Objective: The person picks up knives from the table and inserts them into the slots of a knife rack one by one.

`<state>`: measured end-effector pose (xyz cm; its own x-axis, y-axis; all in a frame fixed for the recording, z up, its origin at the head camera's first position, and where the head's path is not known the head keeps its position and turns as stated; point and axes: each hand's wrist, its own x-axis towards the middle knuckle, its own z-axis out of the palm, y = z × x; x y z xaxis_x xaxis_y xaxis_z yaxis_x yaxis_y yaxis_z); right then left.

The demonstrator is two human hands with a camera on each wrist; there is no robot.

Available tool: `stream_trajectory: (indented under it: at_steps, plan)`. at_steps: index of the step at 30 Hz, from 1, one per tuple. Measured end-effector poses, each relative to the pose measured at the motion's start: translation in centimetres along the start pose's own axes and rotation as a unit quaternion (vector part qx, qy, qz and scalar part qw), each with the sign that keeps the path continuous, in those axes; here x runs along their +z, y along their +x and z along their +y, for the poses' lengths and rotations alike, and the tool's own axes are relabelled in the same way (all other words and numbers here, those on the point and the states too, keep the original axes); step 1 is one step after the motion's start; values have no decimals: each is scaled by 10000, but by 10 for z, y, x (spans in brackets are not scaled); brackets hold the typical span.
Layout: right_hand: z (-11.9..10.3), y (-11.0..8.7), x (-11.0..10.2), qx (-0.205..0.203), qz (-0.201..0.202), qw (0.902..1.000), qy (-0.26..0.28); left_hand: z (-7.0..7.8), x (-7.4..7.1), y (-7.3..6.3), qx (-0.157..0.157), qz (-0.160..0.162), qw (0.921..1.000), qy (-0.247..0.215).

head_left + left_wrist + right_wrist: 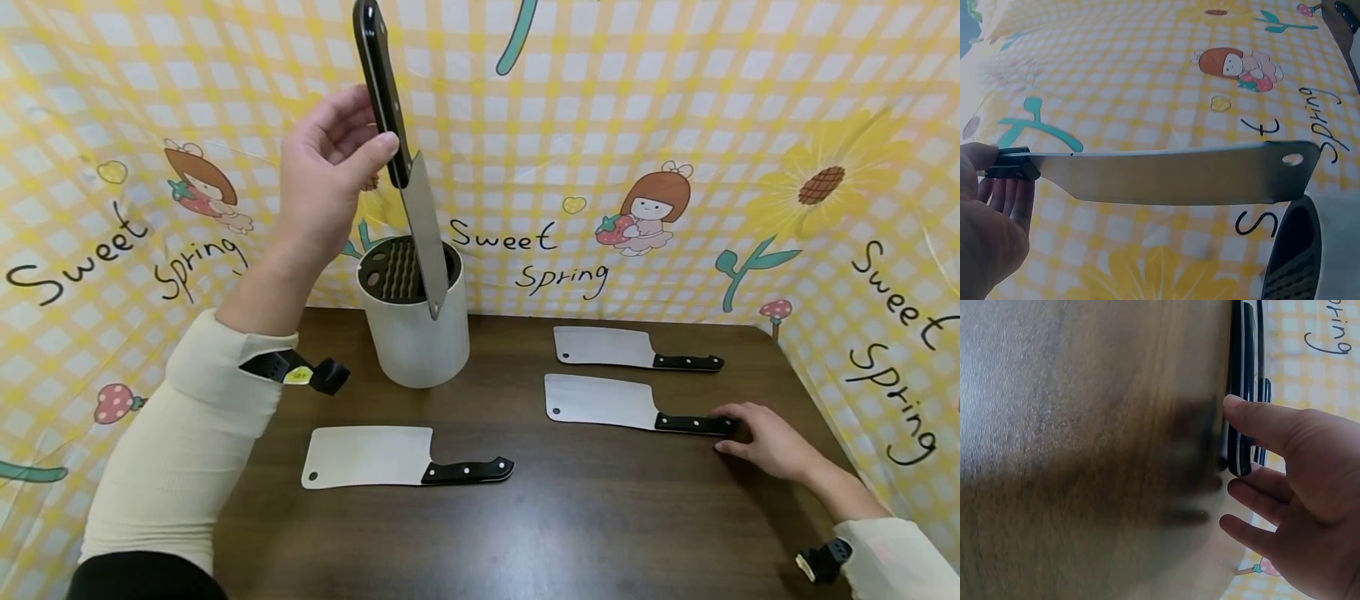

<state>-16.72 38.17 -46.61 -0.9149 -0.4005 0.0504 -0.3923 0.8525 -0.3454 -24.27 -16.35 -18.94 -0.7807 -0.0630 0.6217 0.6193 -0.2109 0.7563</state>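
Our left hand (326,167) pinches the cleaver (408,179) by its handle, blade pointing down just above the knife block (414,333); our right hand (768,437), fingers relaxed, touches another cleaver's handle (693,423) on the surface (570,517)

Raised knife (401,158) handle top cut by head view's edge; knife block (1294,256) half out of left-wrist frame; table (1085,425) blurred in right-wrist view.

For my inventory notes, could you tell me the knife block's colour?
White knife block, black slotted insert; head view.
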Motion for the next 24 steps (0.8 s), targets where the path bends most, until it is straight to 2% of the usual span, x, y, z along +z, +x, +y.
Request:
stream_trajectory:
  at_steps: [8, 13, 16, 21, 24]
  plan:
    - [5, 0, 5, -74, 145, 9998, -125, -1, -11, 14, -121, 311, 9993, -170]
    - [7, -2, 5, -321, 349, 9988, -110, -7, -17, 23, -221, 501, 9983, -223]
    - [7, -2, 1, -252, 160, 9996, 17, -9, -18, 27, -326, 561, 9978, -134]
    - [6, -5, -7, 181, -333, 9988, 301, -12, -19, 33, -461, 583, 9972, 6]
    - [7, -7, -10, 249, -395, 9982, 383, -13, -21, 36, -459, 596, 9971, 66]
